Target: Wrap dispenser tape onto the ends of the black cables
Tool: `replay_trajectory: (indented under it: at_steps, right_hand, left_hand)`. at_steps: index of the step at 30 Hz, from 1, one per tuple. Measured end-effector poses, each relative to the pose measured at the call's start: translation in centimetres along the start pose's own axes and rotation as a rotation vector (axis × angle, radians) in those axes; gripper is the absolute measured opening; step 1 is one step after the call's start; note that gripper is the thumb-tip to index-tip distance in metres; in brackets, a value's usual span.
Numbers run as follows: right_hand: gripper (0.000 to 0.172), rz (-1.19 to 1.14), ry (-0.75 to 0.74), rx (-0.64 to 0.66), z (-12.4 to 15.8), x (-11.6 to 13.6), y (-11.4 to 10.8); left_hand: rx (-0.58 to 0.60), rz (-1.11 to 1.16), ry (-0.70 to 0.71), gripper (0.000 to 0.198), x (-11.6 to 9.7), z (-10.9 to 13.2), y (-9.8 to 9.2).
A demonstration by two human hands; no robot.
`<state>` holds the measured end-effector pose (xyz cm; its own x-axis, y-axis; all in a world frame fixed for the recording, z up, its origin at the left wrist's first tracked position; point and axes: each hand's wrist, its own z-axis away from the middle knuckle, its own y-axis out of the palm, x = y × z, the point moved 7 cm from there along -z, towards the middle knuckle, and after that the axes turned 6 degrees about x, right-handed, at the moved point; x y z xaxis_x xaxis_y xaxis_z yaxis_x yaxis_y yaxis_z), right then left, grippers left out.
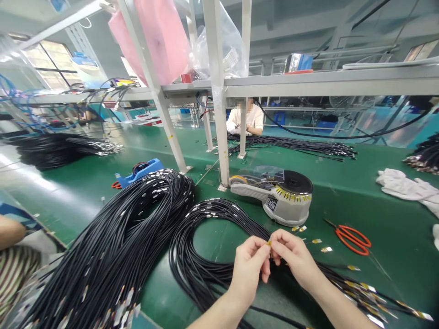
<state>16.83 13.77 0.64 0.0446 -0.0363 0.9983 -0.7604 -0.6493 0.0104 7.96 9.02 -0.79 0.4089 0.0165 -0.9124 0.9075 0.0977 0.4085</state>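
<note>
My left hand [252,262] and my right hand [291,253] meet fingertip to fingertip, both pinched around a small yellow piece of tape [269,243]. Whatever the tape touches is mostly covered by my fingers. Just beneath the hands runs a looped bundle of black cables [202,256]. The bundle's ends [370,292], with yellow tape and pale tips, fan out at lower right. Beyond my hands stands a grey round tape dispenser [288,205] with short yellow strips along its edge. Several cable ends with yellow tape lie near its base.
Red-handled scissors [353,238] lie right of my hands, white gloves [408,185] farther right. A larger black cable bundle [103,242] covers the left side. Behind it sits a blue tape holder [140,173]. A shelf post [219,114] rises ahead. A person [252,119] sits across the table.
</note>
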Motion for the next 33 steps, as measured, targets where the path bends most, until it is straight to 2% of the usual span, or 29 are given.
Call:
replay_trajectory:
  at_steps: [9, 17, 19, 21, 23, 25, 28, 31, 33]
  right_hand:
    - [0.023, -0.044, -0.037, 0.020, 0.1, -0.4, -0.3]
    - [0.015, -0.110, -0.028, 0.129, 0.3, 0.3, 0.1]
    - [0.019, -0.152, -0.039, 0.168, 0.4, 0.5, 0.2]
    - [0.017, -0.126, -0.086, 0.208, 0.5, 1.1, 0.3]
    - [0.008, -0.041, -0.165, 0.221, 0.7, 1.9, 0.4]
    - [0.010, 0.032, -0.222, 0.192, 0.8, 2.6, 0.4]
    - [0.013, 0.084, -0.216, 0.135, 0.8, 2.9, 0.1]
    - [0.018, 0.173, -0.164, 0.045, 0.7, 2.6, -0.6]
    - [0.021, 0.255, -0.147, -0.015, 0.7, 2.4, -1.2]
  left_hand:
    - [0.069, 0.023, -0.052, 0.024, 0.9, -0.3, 0.1]
    - [0.264, 0.127, -0.203, 0.028, 0.8, -0.1, 1.3]
    - [0.329, 0.124, -0.255, 0.030, 0.8, 0.3, 1.6]
    - [0.395, 0.135, -0.302, 0.031, 0.9, 0.6, 1.9]
    - [0.448, 0.162, -0.322, 0.030, 0.9, 0.8, 2.1]
    - [0.487, 0.182, -0.336, 0.030, 0.8, 0.9, 2.2]
    - [0.442, 0.100, -0.294, 0.028, 0.4, 0.6, 1.8]
    - [0.326, -0.113, -0.206, 0.017, -0.3, 0.0, 1.1]
    - [0.282, -0.251, -0.196, 0.015, -0.3, -0.2, 0.8]
